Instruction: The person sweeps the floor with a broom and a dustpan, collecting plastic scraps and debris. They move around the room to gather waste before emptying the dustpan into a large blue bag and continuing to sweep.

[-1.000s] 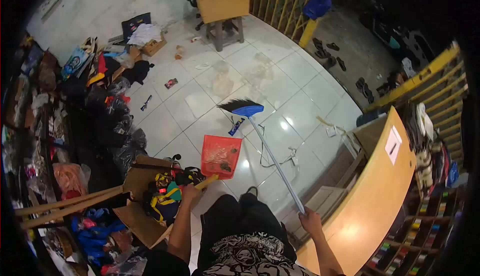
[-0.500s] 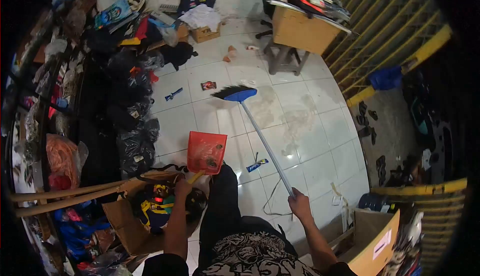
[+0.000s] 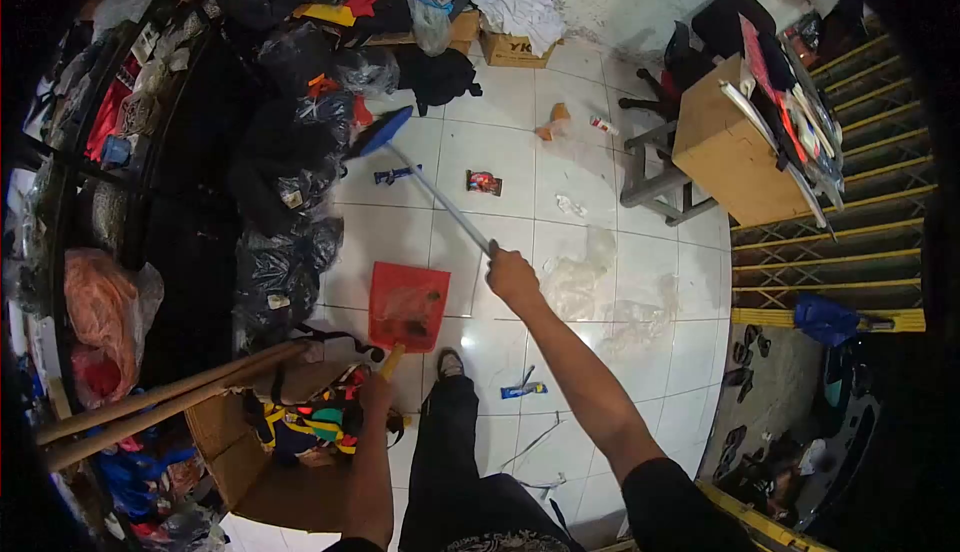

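Note:
My left hand (image 3: 377, 392) is wrapped round the yellow handle of a red dustpan (image 3: 402, 297), which rests on the white tiles with some dark debris on it. My right hand (image 3: 512, 277) grips the grey stick of a broom (image 3: 440, 195), arm stretched forward. The broom's blue head (image 3: 386, 132) is at the far left, beside the black plastic bags; its bristles are mostly hidden against them. Just below the head lies a blue wrapper (image 3: 397, 174). A red wrapper (image 3: 484, 182) sits to its right, and a blue and yellow wrapper (image 3: 524, 389) lies near my foot.
Black plastic bags (image 3: 285, 262) line the left side. An open cardboard box (image 3: 230, 452) of colourful items stands at lower left, wooden poles (image 3: 150, 402) across it. A stool (image 3: 655, 182) and a loaded carton (image 3: 735, 142) stand right, before a yellow folding gate (image 3: 870, 192).
The broom has swung left and away from me, its head now beside the black bags. My right arm has reached forward. The view has turned right; the dustpan stays on the floor.

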Motion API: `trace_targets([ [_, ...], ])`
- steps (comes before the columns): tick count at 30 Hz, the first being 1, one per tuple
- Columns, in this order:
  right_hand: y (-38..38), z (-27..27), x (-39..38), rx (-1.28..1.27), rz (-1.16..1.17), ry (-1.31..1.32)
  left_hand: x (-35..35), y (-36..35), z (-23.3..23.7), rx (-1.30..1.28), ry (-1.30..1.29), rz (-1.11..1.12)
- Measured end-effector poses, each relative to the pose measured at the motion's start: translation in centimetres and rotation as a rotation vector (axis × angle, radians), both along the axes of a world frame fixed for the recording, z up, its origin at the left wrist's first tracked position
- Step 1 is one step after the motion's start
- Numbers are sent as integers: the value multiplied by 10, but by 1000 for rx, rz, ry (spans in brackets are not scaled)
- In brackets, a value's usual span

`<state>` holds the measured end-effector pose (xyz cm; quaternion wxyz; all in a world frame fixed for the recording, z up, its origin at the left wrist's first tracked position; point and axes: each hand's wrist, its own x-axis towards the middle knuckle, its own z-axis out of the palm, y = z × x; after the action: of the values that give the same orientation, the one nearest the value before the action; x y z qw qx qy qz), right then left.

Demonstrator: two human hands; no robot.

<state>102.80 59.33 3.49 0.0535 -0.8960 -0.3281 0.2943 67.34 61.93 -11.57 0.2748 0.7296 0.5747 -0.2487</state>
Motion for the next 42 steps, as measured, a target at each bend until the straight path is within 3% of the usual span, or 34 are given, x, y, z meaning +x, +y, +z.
trace_targets([
  [2,29,-7,12,-45,21,22,-11,5,-29,-22,35,-27],
  [5,14,-18,24,-50,65,-4,-5,13,2,-94,24,44],
  [17,-243,32,26,-366,-36,-58,-12,10,30,-143,69,65],
  [21,-291,70,5,-351,-119,33,-19,16,13,-5,-63,-30],
  [24,-311,74,3,-248,-209,28,-4,39,25,-110,7,-142],
  [26,-314,50,17,-140,-98,-62,14,55,38,-52,-20,-169],
  [27,-290,61,30,-57,-148,-55,19,66,40,1,-43,-189],
  [28,-269,57,46,-36,-172,-58,22,83,34,-122,-4,-436],
  [29,-249,48,66,-15,-194,-61,41,93,47,-114,-4,-445],
  [31,-211,23,102,71,-282,-76,80,117,80,-117,31,-197],
  [36,-173,-9,127,-87,-457,1,143,199,32,78,69,-257],
  [39,-191,23,90,-212,-518,102,213,250,67,-40,164,-210],
  [42,-202,58,63,-337,-507,137,277,301,75,-48,93,-336],
])
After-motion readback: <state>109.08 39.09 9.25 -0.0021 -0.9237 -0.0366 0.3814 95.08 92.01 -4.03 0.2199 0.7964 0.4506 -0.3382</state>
